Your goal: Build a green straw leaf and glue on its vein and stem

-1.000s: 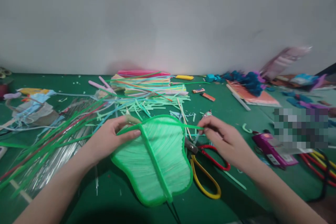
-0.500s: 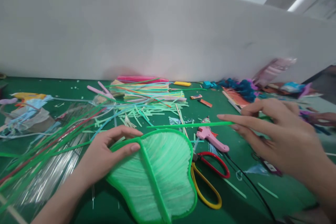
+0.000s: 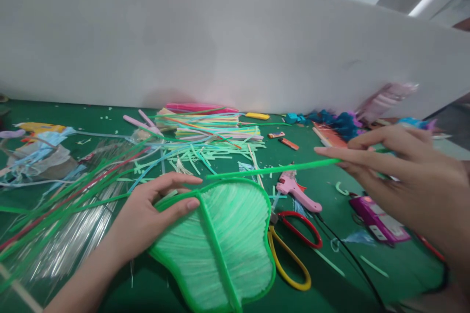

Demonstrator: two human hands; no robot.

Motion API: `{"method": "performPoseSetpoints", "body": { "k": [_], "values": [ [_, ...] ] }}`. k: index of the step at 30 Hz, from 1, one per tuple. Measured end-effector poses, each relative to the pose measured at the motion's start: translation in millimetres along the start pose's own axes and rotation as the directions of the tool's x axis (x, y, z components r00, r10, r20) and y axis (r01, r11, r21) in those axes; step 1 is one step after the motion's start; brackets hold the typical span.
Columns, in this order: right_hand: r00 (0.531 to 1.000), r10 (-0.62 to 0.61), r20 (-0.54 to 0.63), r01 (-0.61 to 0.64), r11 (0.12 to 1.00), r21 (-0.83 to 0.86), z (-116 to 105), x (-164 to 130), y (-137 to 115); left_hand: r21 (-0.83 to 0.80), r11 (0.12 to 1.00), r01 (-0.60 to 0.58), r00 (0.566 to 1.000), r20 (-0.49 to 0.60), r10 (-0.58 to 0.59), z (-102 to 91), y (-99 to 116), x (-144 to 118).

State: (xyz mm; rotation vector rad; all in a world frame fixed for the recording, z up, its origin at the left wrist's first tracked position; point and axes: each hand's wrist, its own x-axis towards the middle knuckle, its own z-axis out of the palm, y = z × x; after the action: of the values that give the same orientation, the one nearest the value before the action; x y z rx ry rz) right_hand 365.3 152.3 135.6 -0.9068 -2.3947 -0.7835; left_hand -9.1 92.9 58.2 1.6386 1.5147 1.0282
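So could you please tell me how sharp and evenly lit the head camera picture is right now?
Head view: the right hand and its green strip are smeared by motion; the left hand on the green leaf is fairly sharp; the white wall bows from lens distortion; light is soft, with a pink tint behind the stacked strips.

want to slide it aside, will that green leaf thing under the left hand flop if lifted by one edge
Probably only a little: the green leaf has a thick rim and midrib that look fairly stiff. It seems thin and light, so the left hand could likely push it easily across the table.
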Motion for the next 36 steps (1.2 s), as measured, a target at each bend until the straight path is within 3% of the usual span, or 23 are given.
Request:
{"method": "performPoseSetpoints", "body": {
  "k": [36],
  "values": [
    [0.996, -0.064, 0.059, 0.054, 0.985, 0.163, 21.9, 0.1, 0.7, 0.001, 1.000, 0.003, 1.000, -0.006, -0.003, 0.2, 3.3, 0.0]
  ]
}}
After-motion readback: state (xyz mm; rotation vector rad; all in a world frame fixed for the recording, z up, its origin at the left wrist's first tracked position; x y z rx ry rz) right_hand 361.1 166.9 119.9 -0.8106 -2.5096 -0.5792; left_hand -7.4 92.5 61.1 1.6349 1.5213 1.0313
